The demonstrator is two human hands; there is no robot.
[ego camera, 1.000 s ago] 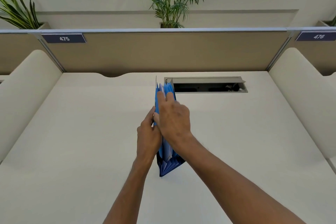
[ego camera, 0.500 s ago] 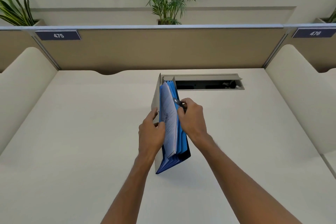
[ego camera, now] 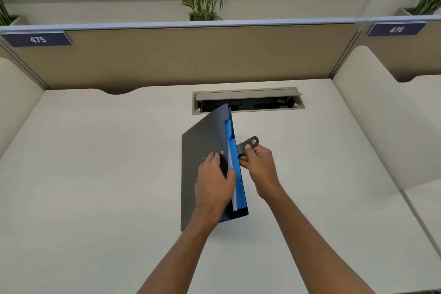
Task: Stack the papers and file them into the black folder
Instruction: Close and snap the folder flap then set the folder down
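While ajar, folder [ego camera: 202, 141] under left hand [ego camera: 213, 186]

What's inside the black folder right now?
Inside the black folder, blue dividers and the white edge of papers show along the open side. The front cover and the left hand hide the rest, so page count is unclear.

**Surface and Material Findings**

The black folder [ego camera: 202, 141] presented a matt, smooth plastic cover with blue plastic dividers [ego camera: 231, 141] and white paper [ego camera: 230, 162] inside. Its strap [ego camera: 248, 144] carried a shiny metal snap. The desk [ego camera: 95, 174] was smooth, matt cream laminate; the far partition [ego camera: 191, 55] looked cloth-covered.
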